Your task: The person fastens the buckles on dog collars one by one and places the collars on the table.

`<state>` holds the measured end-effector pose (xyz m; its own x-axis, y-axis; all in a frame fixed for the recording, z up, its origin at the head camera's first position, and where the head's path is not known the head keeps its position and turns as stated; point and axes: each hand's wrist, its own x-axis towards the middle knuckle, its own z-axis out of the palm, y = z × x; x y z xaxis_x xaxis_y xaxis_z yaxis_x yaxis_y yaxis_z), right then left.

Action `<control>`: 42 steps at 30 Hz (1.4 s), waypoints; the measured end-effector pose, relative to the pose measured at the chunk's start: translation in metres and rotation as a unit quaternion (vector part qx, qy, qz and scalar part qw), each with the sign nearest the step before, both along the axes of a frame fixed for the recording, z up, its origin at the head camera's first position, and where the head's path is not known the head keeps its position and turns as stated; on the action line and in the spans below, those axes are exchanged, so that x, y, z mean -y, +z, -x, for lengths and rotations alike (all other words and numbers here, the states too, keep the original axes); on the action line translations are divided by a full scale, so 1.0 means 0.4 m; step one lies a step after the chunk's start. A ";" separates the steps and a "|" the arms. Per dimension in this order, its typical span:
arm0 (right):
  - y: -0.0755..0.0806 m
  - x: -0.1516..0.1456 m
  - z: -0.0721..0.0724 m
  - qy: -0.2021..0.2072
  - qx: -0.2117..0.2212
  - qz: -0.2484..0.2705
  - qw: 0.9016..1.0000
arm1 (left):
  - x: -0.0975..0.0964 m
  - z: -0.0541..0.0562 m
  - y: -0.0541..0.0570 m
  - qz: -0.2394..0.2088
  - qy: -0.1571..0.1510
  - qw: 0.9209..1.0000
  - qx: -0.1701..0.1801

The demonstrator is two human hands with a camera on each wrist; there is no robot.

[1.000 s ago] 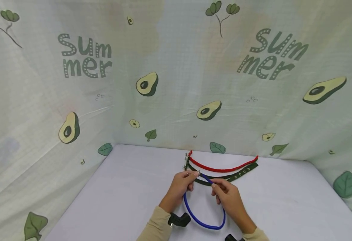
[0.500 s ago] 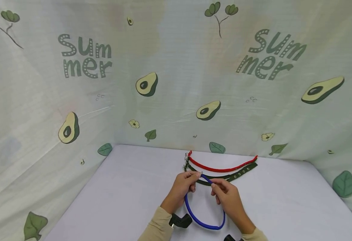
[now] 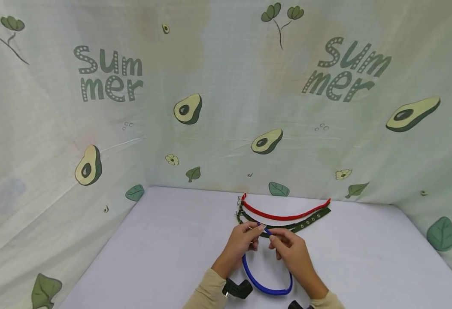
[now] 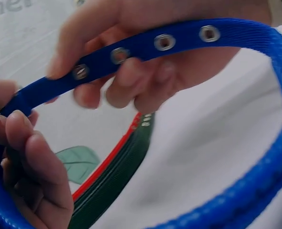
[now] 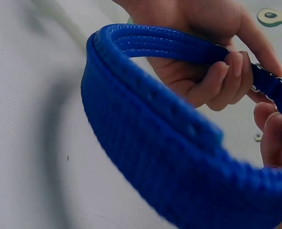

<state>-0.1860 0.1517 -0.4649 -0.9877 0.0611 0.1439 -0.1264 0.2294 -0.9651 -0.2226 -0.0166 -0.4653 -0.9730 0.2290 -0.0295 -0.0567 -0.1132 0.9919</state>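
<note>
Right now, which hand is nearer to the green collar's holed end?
The right hand. It is on the near side of the green collar's holed end, slightly left; the left hand is also on the near side, farther left.

Red strap beside a green strap, perhaps doubled; avocado-print cloth behind

Left hand is shifting right, closing in on right hand; blue fabric strap loop with metal eyelets is narrowing, blue now showing left of the small silver metal piece at left fingertips.
</note>
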 end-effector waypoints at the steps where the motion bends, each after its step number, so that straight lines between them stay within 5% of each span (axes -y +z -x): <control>1: 0.002 -0.001 0.000 0.000 -0.001 -0.001 1.000 | -0.005 -0.002 0.001 -0.003 0.004 1.000 0.001; 20: 0.011 0.006 0.000 -0.001 0.017 0.008 1.000 | -0.039 -0.018 0.006 -0.030 0.057 0.998 -0.020; 30: 0.008 0.006 0.000 -0.001 0.015 0.016 1.000 | -0.056 -0.034 0.011 -0.040 0.036 0.998 -0.042; 42: 0.014 0.001 -0.005 -0.004 0.021 0.032 0.999 | -0.055 -0.025 0.000 -0.079 0.063 0.993 -0.053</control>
<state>-0.1839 0.1513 -0.4593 -0.9922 0.0770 0.0985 -0.0845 0.1677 -0.9822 -0.2126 0.0056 -0.4654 -0.9899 0.0986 0.1020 0.0724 -0.2677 0.9608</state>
